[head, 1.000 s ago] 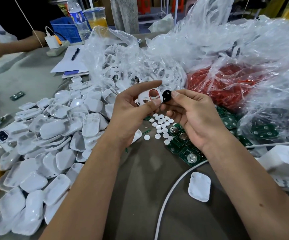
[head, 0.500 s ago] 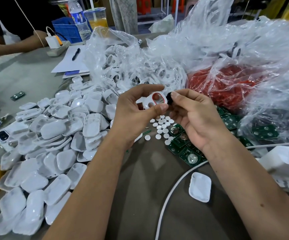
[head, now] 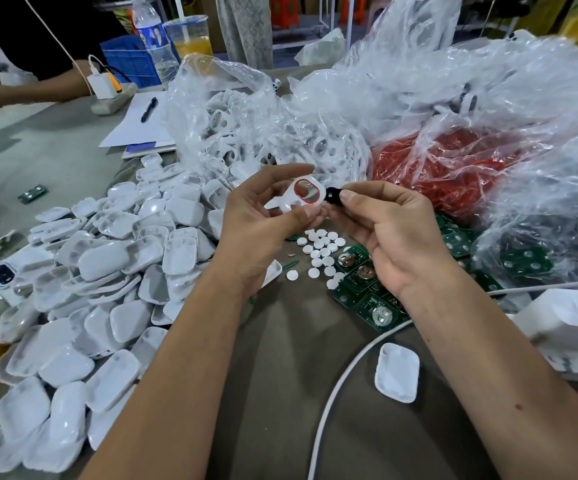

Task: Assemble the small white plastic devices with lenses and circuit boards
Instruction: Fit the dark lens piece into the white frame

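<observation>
Both forearms reach in from the bottom edge and meet mid-frame above the table (head: 280, 393). Left hand (head: 259, 223), palm turned toward the camera, fingers curled, pinches a white plastic frame (head: 298, 197) between thumb and fingertips; frame is held tilted, its red-rimmed oval opening facing up. Right hand (head: 387, 233), back of wrist toward the camera, pinches a small black part (head: 332, 195) between thumb and forefinger, just beside the frame's right edge; cannot tell if they touch. Under the hands: loose white round discs (head: 320, 249) and green circuit boards (head: 367, 289) with coin cells. Big pile of white shell halves (head: 114, 271) on the left, one single shell (head: 397, 372) lower right beside a white cable (head: 336, 393). Clear bags behind hold more white frames (head: 246, 143) and red parts (head: 446, 174).
</observation>
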The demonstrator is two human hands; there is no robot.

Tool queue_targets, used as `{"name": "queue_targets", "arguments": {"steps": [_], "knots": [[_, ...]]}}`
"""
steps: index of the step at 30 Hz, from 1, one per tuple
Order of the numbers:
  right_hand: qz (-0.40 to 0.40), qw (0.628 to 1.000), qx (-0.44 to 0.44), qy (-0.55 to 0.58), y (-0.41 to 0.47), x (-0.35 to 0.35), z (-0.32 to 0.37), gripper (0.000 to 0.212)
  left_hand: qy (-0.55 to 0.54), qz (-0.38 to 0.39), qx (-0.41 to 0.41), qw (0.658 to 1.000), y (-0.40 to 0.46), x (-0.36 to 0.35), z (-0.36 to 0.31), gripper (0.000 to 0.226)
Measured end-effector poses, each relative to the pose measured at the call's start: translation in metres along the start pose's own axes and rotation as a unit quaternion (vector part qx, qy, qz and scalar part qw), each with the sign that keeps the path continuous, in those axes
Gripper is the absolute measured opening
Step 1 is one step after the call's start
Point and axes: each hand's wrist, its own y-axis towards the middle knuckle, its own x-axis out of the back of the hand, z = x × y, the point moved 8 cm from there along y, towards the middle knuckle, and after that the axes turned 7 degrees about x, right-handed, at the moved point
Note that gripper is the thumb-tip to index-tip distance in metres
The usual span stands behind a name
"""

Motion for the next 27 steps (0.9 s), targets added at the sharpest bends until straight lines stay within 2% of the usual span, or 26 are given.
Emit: {"name": "queue_targets", "arguments": {"steps": [8,14,18,23,27], "knots": [[0.026,0.998,-0.053,0.023,-0.001,-0.006,-0.011,0.009,0.023,0.021,-0.013,0.999,-0.002,-0.012,0.001,0.043],[0.036,0.998,-0.042,0.022,-0.003,-0.01,-0.011,0.006,0.058,0.006,-0.031,0.998,-0.002,-0.014,0.001,0.045],[0.014,0.999,-0.03,0.014,-0.005,-0.009,-0.01,0.021,0.124,-0.016,-0.051,0.991,-0.001,-0.012,-0.004,0.047],[-0.015,1.0,-0.02,0.004,-0.007,-0.007,-0.01,0.027,0.192,-0.027,-0.087,0.977,-0.004,-0.017,-0.008,0.045],[-0.028,0.999,-0.014,0.01,-0.007,-0.006,-0.009,0.028,0.199,-0.052,-0.099,0.974,-0.007,-0.022,-0.007,0.042]]}}
